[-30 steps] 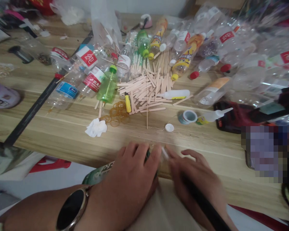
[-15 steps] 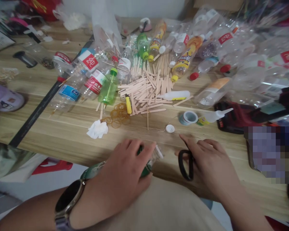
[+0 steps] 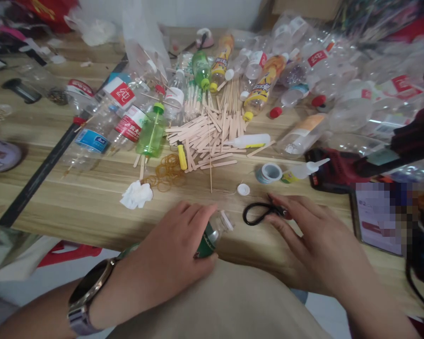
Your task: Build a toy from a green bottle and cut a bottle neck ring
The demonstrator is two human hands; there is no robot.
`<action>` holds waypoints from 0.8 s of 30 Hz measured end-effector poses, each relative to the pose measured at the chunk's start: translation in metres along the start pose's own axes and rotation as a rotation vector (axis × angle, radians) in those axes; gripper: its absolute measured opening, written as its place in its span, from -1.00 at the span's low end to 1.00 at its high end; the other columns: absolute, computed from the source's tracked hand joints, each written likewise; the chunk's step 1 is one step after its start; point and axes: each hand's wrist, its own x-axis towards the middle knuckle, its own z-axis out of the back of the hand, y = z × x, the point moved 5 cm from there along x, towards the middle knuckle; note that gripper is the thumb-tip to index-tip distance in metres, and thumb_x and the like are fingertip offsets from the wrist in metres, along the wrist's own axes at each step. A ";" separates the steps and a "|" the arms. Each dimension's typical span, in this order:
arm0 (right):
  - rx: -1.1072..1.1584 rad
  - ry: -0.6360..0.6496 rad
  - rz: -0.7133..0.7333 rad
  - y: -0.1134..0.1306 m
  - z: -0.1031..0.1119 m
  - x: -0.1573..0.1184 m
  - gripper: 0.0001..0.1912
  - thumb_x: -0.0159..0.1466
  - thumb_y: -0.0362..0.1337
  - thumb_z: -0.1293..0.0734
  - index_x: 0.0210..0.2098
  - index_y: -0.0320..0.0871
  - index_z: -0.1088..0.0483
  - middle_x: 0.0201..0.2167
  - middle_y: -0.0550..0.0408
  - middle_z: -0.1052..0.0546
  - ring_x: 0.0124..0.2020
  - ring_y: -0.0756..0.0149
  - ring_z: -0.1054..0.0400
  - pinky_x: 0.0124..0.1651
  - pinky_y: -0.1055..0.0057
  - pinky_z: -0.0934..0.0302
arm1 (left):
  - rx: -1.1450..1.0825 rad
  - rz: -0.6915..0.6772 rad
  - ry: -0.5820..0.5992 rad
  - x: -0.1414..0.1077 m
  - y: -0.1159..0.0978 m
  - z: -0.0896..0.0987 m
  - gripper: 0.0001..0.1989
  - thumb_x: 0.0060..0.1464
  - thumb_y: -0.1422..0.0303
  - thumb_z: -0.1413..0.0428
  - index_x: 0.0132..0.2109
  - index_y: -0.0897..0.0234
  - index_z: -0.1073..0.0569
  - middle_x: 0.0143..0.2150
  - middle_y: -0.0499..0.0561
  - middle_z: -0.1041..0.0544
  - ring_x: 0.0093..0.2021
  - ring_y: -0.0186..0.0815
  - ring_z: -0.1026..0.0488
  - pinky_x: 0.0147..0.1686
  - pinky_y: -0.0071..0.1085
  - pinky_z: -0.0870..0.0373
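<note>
My left hand [image 3: 173,245], with a watch on its wrist, is wrapped over a clear plastic bottle [image 3: 208,242] with a green label. The bottle lies on its side at the table's front edge, its uncapped neck pointing right. To the right, my right hand [image 3: 314,240] is closed on a pair of scissors [image 3: 257,214]. A black loop handle sticks out leftward from the fingers; the blades are hidden. Just beyond the hands lie a white cap [image 3: 243,189] and a thin wooden skewer [image 3: 211,165].
Flat wooden sticks [image 3: 198,146] are heaped mid-table beside rubber bands [image 3: 167,170] and a yellow-handled tool [image 3: 182,157]. A spool [image 3: 269,173], a glue bottle [image 3: 300,173] and a red-black power tool [image 3: 334,169] lie right. Plastic bottles [image 3: 151,132] crowd the back. A phone [image 3: 378,226] lies far right.
The scissors have turned in my right hand: the loop handle, upright before, now lies pointing left and higher. My left hand stays on the bottle. The view has shifted slightly right.
</note>
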 end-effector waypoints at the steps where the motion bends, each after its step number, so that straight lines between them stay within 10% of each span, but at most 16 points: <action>1: 0.195 0.028 -0.024 0.012 0.004 0.004 -0.62 0.46 -0.10 -0.18 0.09 -0.18 -0.43 -0.24 -0.07 -0.61 -0.34 0.17 -0.52 -0.29 0.28 -0.37 | 0.006 -0.016 -0.006 0.000 -0.002 0.000 -0.40 0.07 0.47 -0.16 0.25 0.36 -0.24 0.11 0.20 -0.51 0.13 0.03 -0.39 0.13 -0.03 -0.38; 7: 0.778 0.225 -0.075 0.066 -0.006 0.022 -0.69 0.40 -0.05 -0.27 -0.12 -0.13 -0.51 -0.49 0.14 -0.56 -0.51 0.35 -0.44 -0.48 0.48 -0.28 | -0.067 -0.088 0.016 -0.003 -0.006 0.005 -0.56 0.05 0.48 -0.16 0.09 0.27 -0.30 -0.01 0.11 -0.53 0.03 -0.05 -0.42 0.03 -0.14 -0.41; 24: 0.721 -0.018 0.105 0.083 -0.004 0.009 -0.79 0.41 -0.07 -0.25 -0.21 -0.04 -0.42 -0.56 0.26 -0.50 -0.60 0.44 -0.41 -0.49 0.55 -0.28 | -0.405 0.106 0.474 0.001 0.026 0.015 -0.40 -0.26 0.14 -0.38 -0.03 0.05 -0.39 -0.20 -0.15 -0.56 -0.32 -0.27 -0.46 -0.43 -0.44 -0.25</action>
